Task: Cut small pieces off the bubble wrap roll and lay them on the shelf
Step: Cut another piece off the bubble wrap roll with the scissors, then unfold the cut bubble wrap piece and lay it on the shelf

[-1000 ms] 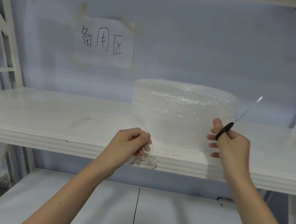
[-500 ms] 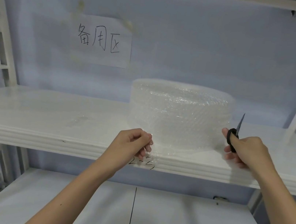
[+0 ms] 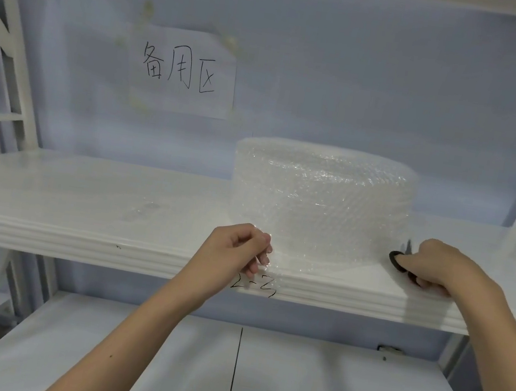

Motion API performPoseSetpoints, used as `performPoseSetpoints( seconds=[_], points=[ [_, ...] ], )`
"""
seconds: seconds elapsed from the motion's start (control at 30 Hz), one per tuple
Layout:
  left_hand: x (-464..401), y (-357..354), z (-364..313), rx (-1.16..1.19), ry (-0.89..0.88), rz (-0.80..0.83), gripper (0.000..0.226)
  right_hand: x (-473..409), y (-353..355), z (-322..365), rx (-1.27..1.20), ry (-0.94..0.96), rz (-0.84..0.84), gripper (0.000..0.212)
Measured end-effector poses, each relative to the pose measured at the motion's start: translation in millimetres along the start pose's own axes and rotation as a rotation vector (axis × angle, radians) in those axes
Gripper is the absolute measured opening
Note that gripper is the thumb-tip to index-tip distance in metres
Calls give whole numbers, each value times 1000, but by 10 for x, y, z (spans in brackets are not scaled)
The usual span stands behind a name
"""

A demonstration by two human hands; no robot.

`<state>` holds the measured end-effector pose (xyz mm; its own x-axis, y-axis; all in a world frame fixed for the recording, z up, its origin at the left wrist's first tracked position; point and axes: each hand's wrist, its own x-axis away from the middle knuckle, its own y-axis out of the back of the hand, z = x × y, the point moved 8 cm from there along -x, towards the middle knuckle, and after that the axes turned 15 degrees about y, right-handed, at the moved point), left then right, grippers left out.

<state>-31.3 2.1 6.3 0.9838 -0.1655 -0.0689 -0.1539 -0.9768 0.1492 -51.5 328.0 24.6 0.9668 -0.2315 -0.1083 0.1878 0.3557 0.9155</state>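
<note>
A wide clear bubble wrap roll stands on the white shelf, right of centre. My left hand pinches the loose end of the wrap at the roll's lower left, just above the shelf's front edge. My right hand grips black-handled scissors at the roll's lower right, low on the shelf. Only the handle loops and a short dark stub of blade show; the rest is hidden by my fingers and the wrap.
A paper sign with handwritten characters is taped on the blue wall behind. "2-3" is written on the shelf's front edge. A lower white shelf lies beneath, with white frame uprights at both sides.
My right hand with the scissors came down from beside the roll's upper right to the shelf surface at its lower right; the blade no longer points up. The left hand has kept its pinch.
</note>
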Motion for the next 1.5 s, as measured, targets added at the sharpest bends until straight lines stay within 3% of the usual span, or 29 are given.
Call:
performPoseSetpoints(
  seconds=[0.3,0.47,0.57,0.67,0.77,0.83,0.97,1.17,1.3,1.5],
  points=[
    [-6,41,-7,33,-13,7,20,35,83,81,5,44,-153,33],
    [-2,112,-44,75,-41,-2,10,321,269,481,146,215,-392,45],
    [-7,174,-76,98,-59,-19,15,597,295,982,70,410,-458,50],
    [4,249,-121,96,-86,-44,16,811,102,1515,-359,609,-310,45],
    [12,329,-133,85,-95,-67,17,900,-208,1888,-702,660,-96,28],
    [24,384,-132,91,-98,-76,17,874,-379,2002,-801,642,-17,24],
    [48,495,-119,86,-114,-90,16,754,-645,2077,-1035,477,126,37],
    [29,670,-113,68,-141,-134,14,682,-920,2267,-1166,417,379,44],
    [7,747,-89,34,-148,-169,14,665,-1005,2389,-1208,470,429,28],
    [-22,824,-25,71,-81,-135,25,569,-1088,2418,-1233,477,391,26]
  ],
)
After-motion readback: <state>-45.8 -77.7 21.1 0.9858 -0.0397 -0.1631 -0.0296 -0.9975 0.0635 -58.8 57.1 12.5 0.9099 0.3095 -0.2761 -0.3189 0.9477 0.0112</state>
